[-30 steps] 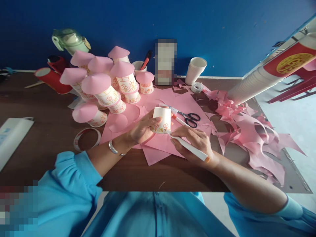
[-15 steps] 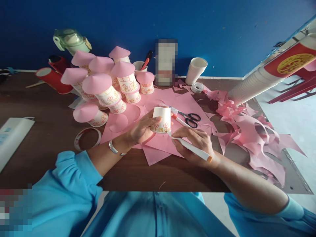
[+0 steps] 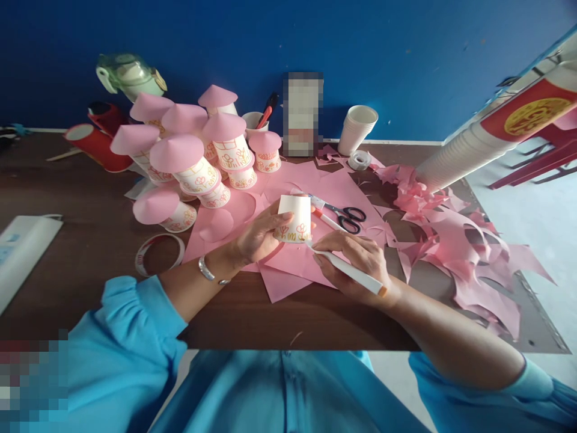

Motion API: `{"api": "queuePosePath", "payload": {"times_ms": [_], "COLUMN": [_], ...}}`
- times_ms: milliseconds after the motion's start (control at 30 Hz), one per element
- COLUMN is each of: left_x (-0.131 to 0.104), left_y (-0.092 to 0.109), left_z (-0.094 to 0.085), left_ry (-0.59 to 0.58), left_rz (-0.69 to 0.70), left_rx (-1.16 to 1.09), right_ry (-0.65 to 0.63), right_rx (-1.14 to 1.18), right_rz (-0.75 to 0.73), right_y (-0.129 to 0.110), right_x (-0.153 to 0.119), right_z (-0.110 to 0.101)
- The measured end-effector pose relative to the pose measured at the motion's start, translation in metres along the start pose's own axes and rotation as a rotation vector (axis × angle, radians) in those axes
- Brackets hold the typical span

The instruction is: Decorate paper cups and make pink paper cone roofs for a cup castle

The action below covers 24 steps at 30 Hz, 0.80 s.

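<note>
My left hand (image 3: 264,231) is closed around a white paper cup (image 3: 295,210), held upside down above pink paper. Red flowers and yellowish grass marks are drawn along the cup's lower band. In my right hand (image 3: 356,261) is a white marker (image 3: 354,273) with an orange end, its tip at the cup's lower edge. Just behind my hands lie black-handled scissors (image 3: 351,219) and a second, red-and-white marker (image 3: 324,219), partly covered by the cup and my right hand. Pink paper sheets (image 3: 288,282) spread beneath.
At the left stand several decorated cups with pink cone roofs (image 3: 177,152). A tape roll (image 3: 159,254) lies before them. Pink paper scraps (image 3: 455,240) and a long stack of cups (image 3: 473,153) are at the right. A short cup stack (image 3: 357,129) and clear tape (image 3: 359,160) sit behind.
Both hands keep their grips on the cup and marker, in nearly the same place. The view has shifted very slightly; nothing else has visibly moved.
</note>
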<state>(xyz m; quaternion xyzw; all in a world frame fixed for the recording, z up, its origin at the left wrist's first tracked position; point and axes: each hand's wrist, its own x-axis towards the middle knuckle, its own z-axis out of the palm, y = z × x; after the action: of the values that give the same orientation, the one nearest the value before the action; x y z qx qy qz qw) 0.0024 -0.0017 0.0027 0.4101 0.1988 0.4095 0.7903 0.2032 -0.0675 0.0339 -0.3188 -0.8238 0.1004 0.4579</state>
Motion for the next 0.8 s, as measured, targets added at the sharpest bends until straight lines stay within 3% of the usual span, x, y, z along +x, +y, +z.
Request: {"api": "queuePosePath", "payload": {"times_ms": [800], "left_x": [-0.0008], "left_y": [-0.0016], "left_z": [-0.0029], "left_ry": [-0.031], "left_rz": [0.012], "left_rx": [-0.007], "right_ry": [0.001], "right_rx": [-0.063], "right_rz": [0.002], "right_y": [0.0], "right_x": [-0.0003], "right_z": [-0.0002]}}
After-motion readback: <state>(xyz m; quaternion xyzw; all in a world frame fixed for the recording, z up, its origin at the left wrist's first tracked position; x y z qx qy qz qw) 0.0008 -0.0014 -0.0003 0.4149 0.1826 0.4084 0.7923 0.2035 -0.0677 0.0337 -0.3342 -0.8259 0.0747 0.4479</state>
